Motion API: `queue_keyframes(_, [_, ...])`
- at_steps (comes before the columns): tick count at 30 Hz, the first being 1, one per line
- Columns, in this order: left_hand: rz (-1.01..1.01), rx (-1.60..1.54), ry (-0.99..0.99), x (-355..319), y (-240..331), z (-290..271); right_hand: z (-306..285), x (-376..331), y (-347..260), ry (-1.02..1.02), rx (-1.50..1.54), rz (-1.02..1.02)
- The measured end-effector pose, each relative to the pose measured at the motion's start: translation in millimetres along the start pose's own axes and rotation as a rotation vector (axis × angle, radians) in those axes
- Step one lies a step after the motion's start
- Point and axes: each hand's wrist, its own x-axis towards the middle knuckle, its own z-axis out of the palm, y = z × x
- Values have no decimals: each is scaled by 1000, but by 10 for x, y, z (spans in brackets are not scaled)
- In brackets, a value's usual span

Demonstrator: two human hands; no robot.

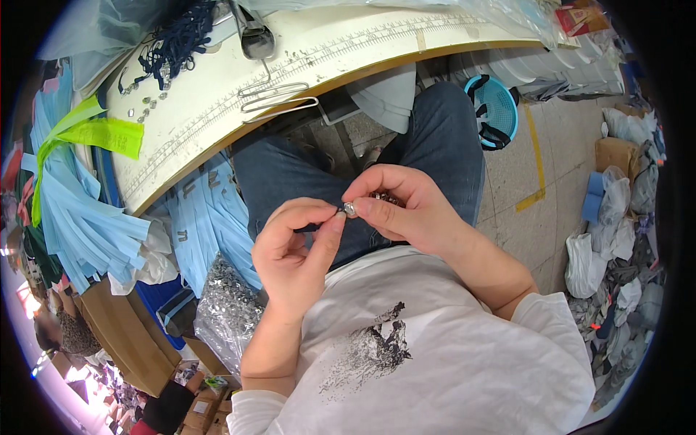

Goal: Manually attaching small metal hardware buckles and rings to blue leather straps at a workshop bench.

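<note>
While both hands meet over the lap, the left hand [293,250] pinches a thin dark cord [313,227] between thumb and forefinger, other fingers curled in. Right hand [402,206] pinches a small silver metal bead or clasp [350,209] at the fingertips, touching the cord end and the left fingertips. More small silver pieces [384,196] sit cupped in the right palm, partly hidden by the fingers; count unclear.

Person sits in blue jeans [435,138] and a white printed shirt [435,348], knees under the edge of a white tabletop [348,54] with ruler markings along its rim. On the tabletop: a tangle of dark blue cords [174,43], scattered small silver pieces [145,105], a bent wire fixture [275,98], a metal tool [254,32] near the far edge.

Containers:
- Clear plastic bag [228,312] on the floor by the left leg, packed with small silver metal parts.
- Turquoise plastic basket [496,109] on the floor beyond the right knee, holding something dark; can't tell what.
- Cardboard boxes [127,333] lower left; contents not visible.
- Cardboard box [616,152] at right, just beside heaped bags of fabric [616,268].

Light blue strips [80,210] hang in a bundle off the tabletop's left side, with neon yellow-green strips [94,134] on top.
</note>
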Motion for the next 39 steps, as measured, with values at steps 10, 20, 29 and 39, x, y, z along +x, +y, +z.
queue_keyframes(10, [241,404,-50,43,38,-13,0,6,34,47,-350,-230])
queue_keyframes(20, [352,579,-41,74,75,-19,-33,60,30,48,-677,-405])
queue_keyframes(29, [350,687,-64,101,70,-22,-43,45,19,39,-354,-165])
queue_keyframes(39, [283,427,-102,152,-96,-12,-75,50,64,67,-211,-98])
